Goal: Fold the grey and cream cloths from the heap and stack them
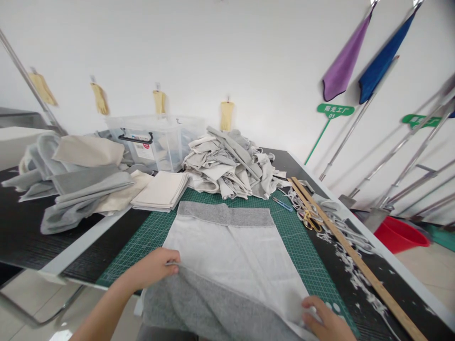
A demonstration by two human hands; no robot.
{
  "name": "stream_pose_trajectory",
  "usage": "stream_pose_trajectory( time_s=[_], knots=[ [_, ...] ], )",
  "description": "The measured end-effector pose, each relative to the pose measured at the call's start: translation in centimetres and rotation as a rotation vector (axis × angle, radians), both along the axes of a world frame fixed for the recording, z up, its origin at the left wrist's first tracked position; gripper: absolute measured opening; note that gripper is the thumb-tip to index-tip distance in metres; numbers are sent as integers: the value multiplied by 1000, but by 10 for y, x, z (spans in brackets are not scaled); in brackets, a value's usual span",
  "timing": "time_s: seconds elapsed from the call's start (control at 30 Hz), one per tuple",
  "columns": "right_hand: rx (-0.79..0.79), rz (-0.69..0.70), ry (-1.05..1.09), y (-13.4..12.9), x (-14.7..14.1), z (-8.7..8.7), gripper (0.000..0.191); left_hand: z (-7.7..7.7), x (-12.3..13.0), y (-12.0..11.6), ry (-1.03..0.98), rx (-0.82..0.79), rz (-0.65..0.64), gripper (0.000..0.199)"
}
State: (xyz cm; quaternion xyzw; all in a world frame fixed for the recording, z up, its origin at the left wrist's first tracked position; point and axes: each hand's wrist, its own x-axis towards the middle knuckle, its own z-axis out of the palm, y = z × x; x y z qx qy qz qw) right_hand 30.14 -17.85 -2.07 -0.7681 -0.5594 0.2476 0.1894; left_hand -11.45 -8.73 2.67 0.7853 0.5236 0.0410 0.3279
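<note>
A piece of fabric (pixel 220 241), white on the upper face with grey at its far end, is spread over a green cutting mat (pixel 142 246). Its near grey part is folded up and droops over the table's front edge. At the left, my left hand (pixel 159 267) pinches the grey edge between thumb and fingers. My right hand (pixel 325 319) is closed on the fabric's right side near the front, its fingertips partly wrapped in the cloth.
Behind lies a heap of grey and white cloth (pixel 231 163), with a folded stack (pixel 161 189) beside it. More cloth (pixel 85 175) and a clear plastic box (pixel 152 142) are leftward. On the right are a wooden ruler (pixel 355 255), yellow-handled scissors (pixel 311 220), blue snips (pixel 283 203) and scraps.
</note>
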Motion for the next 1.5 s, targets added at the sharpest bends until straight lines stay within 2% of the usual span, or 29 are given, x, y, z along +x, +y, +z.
stream_pose_trajectory(
  time_s=[0.17,0.3,0.43,0.57,0.63,0.8,0.93,1.07,1.13,1.2,1.3,1.4,1.5],
  knots=[
    [-83,82,-131,35,-8,9,9,-11,9,30,123,115,153,24],
    [-66,165,-186,58,-20,15,7,-14,23,70,208,413,278,19],
    [-41,97,-194,61,-29,11,14,-21,36,106,260,544,192,26],
    [-54,26,-247,56,-35,10,20,-24,46,127,271,617,114,15],
    [-53,28,-274,55,-37,11,21,-19,49,137,223,635,135,14],
    [6,41,-336,57,-40,12,20,9,56,181,46,535,354,15],
    [32,43,-348,57,-41,11,20,33,52,223,38,486,498,27],
    [14,40,-346,57,-40,11,21,41,49,237,87,485,600,31],
    [5,43,-340,57,-39,10,21,40,57,232,105,506,566,31],
    [-8,47,-334,58,-37,9,21,37,73,221,102,536,453,32],
    [-33,59,-335,60,-36,7,22,26,110,200,77,510,121,28],
    [-52,51,-340,61,-36,6,23,9,153,184,79,392,-220,15],
    [-46,35,-352,61,-37,6,24,-3,193,180,106,339,-368,11]
  ],
)
